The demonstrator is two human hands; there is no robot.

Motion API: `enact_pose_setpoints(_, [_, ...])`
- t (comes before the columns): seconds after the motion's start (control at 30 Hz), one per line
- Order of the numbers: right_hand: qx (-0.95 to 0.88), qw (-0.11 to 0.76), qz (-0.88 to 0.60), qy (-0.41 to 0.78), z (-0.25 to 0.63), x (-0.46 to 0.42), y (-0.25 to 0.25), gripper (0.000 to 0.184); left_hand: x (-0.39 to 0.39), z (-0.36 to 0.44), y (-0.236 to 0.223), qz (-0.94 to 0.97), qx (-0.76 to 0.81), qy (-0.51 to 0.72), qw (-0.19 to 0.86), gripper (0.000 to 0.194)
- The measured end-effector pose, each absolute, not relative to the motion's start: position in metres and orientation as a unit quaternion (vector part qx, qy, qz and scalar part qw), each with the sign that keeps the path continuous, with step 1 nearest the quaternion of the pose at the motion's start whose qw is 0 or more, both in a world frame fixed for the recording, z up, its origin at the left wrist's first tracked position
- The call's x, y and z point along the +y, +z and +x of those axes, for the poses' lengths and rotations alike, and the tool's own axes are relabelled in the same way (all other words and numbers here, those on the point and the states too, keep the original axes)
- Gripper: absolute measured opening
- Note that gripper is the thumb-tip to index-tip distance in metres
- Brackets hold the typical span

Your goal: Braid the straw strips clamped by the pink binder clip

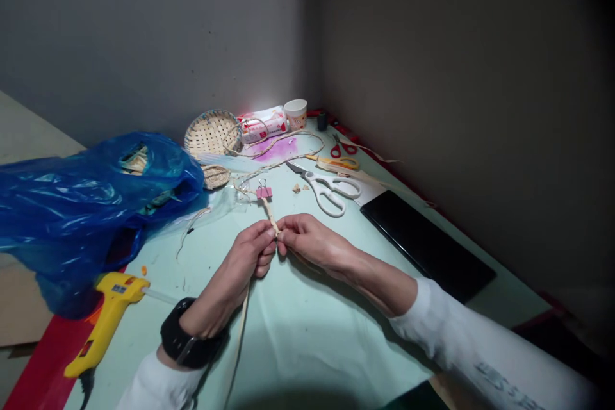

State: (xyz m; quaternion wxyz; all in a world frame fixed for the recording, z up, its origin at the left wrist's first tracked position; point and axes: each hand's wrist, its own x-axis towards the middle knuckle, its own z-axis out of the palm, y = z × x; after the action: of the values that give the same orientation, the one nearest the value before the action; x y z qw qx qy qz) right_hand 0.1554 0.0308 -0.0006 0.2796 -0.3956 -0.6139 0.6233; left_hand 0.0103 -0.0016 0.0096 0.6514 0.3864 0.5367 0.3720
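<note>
Pinching a thin, pale, plaited fibre cord between closed fingertips of the bare left hand and right hand, just on the near side of a pink binder clip with wire handles. Facing, to the right of the clip, white-handled scissors with dark blades; to its left, a crumpled blue plastic bag; beyond it and leftward, a round, pale woven basket with blue-bound rim.

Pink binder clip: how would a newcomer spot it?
On the pale green table, start at the big blue plastic bag on the left. Go right to the braided strip near the centre. The binder clip on it is small and pink with wire handles, unlike the white scissors farther right.
</note>
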Motion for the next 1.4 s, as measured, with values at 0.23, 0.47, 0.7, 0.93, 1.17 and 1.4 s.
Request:
enact_pose_setpoints(0.23, [-0.684, 0.256, -0.459, 0.506, 0.156, 0.026, -0.001, 0.016, -0.004, 0.010, 0.005, 0.390, 0.550, 0.379, 0.634, 0.022])
enact_pose_setpoints(0.47, [-0.753, 0.213, -0.477, 0.400, 0.160, 0.016, 0.006, 0.012, -0.008, 0.012, 0.002, 0.410, 0.573, 0.398, 0.587, 0.025])
enact_pose_setpoints(0.7, [-0.794, 0.120, -0.522, 0.288, 0.160, 0.010, 0.016, 0.019, -0.009, 0.010, 0.003, 0.391, 0.591, 0.396, 0.584, 0.025])
enact_pose_setpoints(0.93, [-0.818, 0.099, -0.508, 0.251, 0.156, 0.005, 0.015, 0.020, -0.004, 0.007, -0.006, 0.357, 0.606, 0.366, 0.609, 0.038])
enact_pose_setpoints(1.17, [-0.821, 0.085, -0.505, 0.252, 0.155, 0.007, 0.017, 0.020, -0.003, 0.005, -0.015, 0.321, 0.603, 0.374, 0.627, 0.039])
enact_pose_setpoints(1.4, [-0.811, 0.099, -0.518, 0.252, 0.172, 0.010, 0.031, 0.023, -0.004, 0.011, -0.008, 0.325, 0.589, 0.409, 0.617, 0.043])
